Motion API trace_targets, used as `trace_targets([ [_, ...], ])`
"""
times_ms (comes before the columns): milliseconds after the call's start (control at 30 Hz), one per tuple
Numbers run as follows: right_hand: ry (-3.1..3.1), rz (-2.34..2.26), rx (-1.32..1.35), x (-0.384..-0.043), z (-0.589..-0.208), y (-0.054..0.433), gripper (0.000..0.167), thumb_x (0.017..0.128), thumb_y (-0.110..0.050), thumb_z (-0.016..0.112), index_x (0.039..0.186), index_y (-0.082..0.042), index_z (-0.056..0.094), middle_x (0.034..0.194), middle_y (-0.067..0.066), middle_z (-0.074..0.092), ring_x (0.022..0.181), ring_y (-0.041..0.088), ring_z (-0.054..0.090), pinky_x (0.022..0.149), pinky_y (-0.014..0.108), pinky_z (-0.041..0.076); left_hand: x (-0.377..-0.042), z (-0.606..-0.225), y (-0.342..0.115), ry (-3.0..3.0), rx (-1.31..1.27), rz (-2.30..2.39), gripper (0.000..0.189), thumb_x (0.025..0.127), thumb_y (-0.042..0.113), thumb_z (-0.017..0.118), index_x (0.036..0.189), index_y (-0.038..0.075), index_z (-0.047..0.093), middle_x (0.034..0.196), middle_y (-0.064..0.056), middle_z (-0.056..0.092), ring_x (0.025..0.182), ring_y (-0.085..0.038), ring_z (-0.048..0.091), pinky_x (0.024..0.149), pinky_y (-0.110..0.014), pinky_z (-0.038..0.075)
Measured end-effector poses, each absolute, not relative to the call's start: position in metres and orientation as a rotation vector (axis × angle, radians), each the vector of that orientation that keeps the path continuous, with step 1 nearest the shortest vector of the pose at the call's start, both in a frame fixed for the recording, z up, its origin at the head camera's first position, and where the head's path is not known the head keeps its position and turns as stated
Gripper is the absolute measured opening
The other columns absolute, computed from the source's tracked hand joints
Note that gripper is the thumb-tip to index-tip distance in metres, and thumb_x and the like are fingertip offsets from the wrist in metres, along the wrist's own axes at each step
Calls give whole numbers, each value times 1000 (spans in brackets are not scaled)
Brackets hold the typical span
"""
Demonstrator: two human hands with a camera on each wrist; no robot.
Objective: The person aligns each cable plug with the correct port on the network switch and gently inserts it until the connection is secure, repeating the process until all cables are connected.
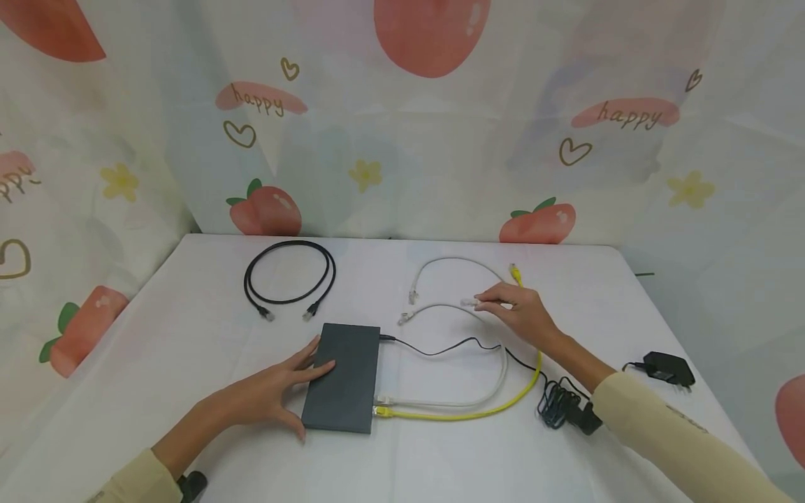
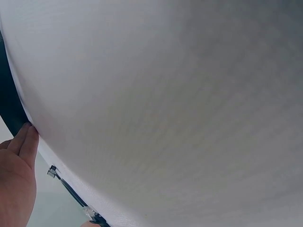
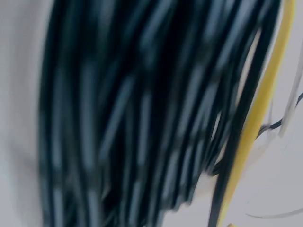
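Observation:
A flat dark-grey box, which looks like a router or network switch (image 1: 342, 377), lies on the white table. My left hand (image 1: 277, 391) rests against its left side with fingers spread, a fingertip on its top; the left wrist view shows fingers (image 2: 29, 146) straight at the dark edge. Beyond the box, my right hand (image 1: 518, 311) pinches a clear network plug (image 1: 469, 302) between thumb and fingertips. A short white network cable (image 1: 453, 258) curves behind that hand. The yellow network cable (image 1: 465, 417) and another white cable (image 1: 440, 403) run to the box's right side.
A black network cable (image 1: 291, 302) lies coiled at the back left. A thin black cord (image 1: 434, 352) enters the box's upper right and leads to a tied bundle (image 1: 553, 405) under the right forearm, seen close in the right wrist view. A black power adapter (image 1: 668, 368) lies far right.

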State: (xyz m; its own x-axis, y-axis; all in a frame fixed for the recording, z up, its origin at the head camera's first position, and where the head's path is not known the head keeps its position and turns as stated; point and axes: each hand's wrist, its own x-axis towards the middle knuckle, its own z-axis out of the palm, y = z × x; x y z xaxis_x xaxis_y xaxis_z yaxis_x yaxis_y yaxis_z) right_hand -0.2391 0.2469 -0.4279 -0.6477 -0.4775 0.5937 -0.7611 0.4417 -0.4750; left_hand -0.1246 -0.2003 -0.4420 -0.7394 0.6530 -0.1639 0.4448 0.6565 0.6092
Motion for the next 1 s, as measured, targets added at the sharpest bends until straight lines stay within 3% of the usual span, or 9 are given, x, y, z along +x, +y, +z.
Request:
trace_targets([
  [433, -2351, 1145, 1064, -215, -424, 230, 21, 73, 3, 77, 89, -11, 72, 85, -5, 69, 78, 5, 64, 69, 16, 50, -124, -439, -200, 2499, 853, 798, 107, 59, 54, 80, 148, 23, 32, 157, -10, -3, 139, -34, 11, 101, -51, 33],
  [633, -2307, 1180, 1163, -192, -403, 211, 23, 67, 13, 77, 83, -2, 69, 79, 5, 69, 68, 14, 65, 59, 14, 48, -124, -441, -200, 2490, 846, 813, 107, 59, 53, 81, 148, 23, 32, 157, -10, -3, 140, -33, 10, 100, -51, 33],
  [767, -2294, 1193, 1228, -182, -395, 201, 23, 66, 15, 77, 82, 1, 67, 77, 9, 68, 65, 18, 64, 61, 16, 50, -125, -442, -200, 2493, 852, 809, 107, 58, 54, 80, 148, 23, 31, 157, -9, -4, 140, -32, 10, 100, -50, 33],
  [1000, -2284, 1209, 1298, -181, -416, 193, 27, 68, 10, 78, 84, -8, 68, 79, -2, 68, 68, 5, 62, 62, 15, 49, -125, -441, -200, 2494, 859, 816, 107, 59, 54, 81, 148, 22, 32, 157, -9, -3, 140, -33, 11, 100, -51, 33],
])
